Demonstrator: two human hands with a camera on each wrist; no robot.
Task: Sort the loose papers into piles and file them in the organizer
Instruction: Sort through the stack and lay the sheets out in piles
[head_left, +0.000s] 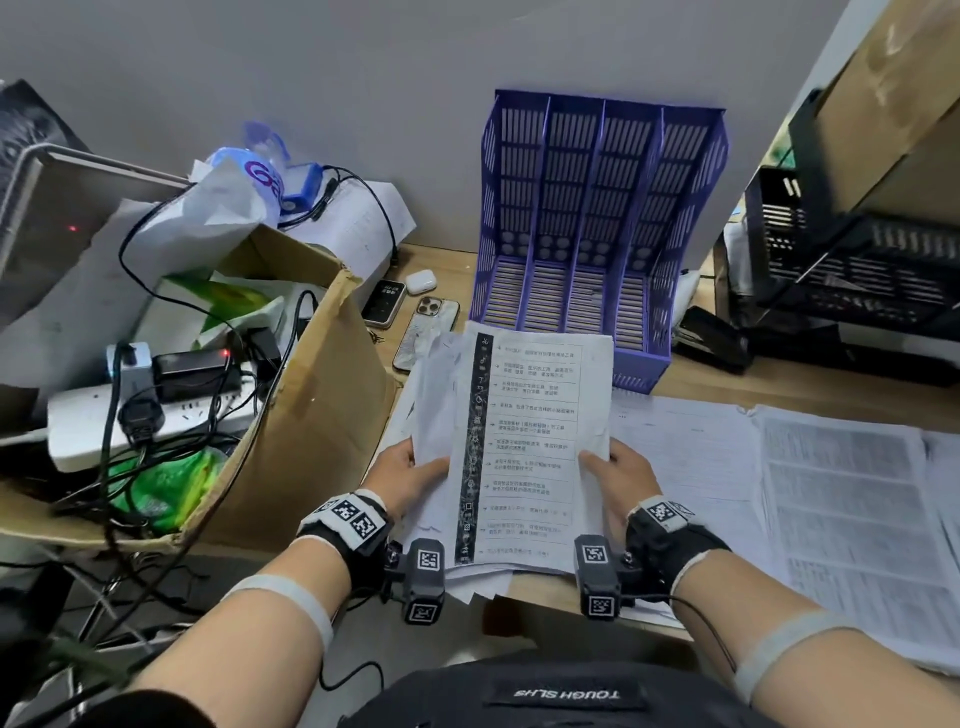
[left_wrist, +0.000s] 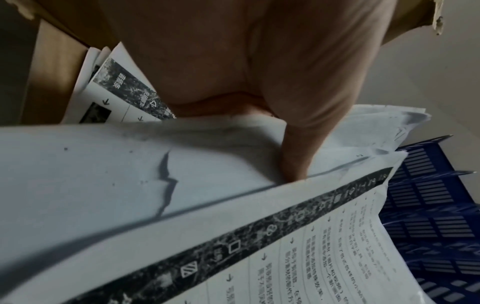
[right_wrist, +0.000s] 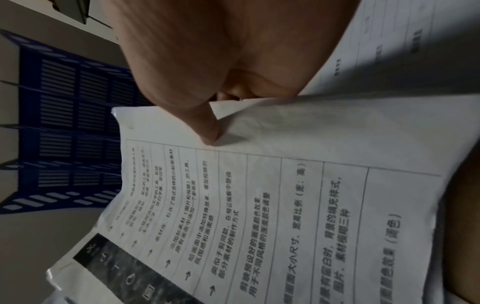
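Above the near desk edge, a sheaf of printed papers (head_left: 524, 447) is pinched at its sides by the left hand (head_left: 413, 475) and right hand (head_left: 626, 480); beyond stands the purple organizer (head_left: 602, 234), spread sheets (head_left: 831, 493) to the right.

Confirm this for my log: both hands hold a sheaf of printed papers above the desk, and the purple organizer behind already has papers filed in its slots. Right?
Not quite. The left hand and right hand do hold the printed papers, but the head view shows the purple organizer with all its slots empty.
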